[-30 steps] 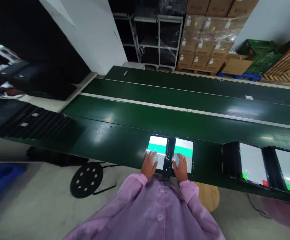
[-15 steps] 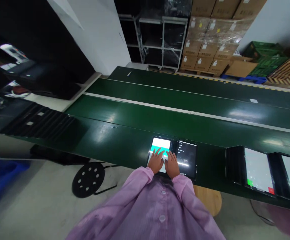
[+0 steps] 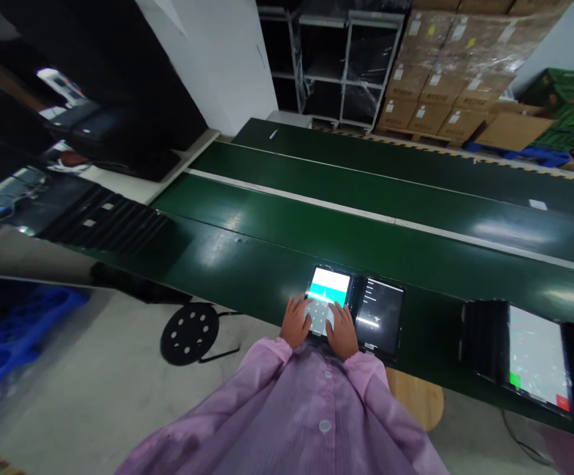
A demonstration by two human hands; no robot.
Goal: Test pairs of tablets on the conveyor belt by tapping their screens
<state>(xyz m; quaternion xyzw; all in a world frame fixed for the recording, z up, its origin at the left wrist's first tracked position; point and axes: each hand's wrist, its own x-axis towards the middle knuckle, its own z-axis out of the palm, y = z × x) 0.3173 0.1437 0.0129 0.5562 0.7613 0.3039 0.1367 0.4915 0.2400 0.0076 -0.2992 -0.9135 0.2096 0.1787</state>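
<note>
A tablet lies on the near edge of the green bench, its lit screen white on top, teal in the middle and grey with pale dots below. My left hand rests at its left edge, fingers stretched forward. Over the lower right part of the same tablet is my right hand, fingers spread. Neither hand is closed round anything; whether the fingertips press on the glass I cannot tell. Just right of my right hand lies a second tablet showing a dark screen with a short list of white text.
Further right stands a stack of dark tablets beside a white-screened tablet with green and red corners. Black devices line the bench at left. A black stool and a wooden stool stand below the front edge. Cartons are stacked behind.
My hands have moved apart, the left one going left to the tablet's edge, so more of the lower screen shows. That part now displays pale dots. The camera view has also shifted.
</note>
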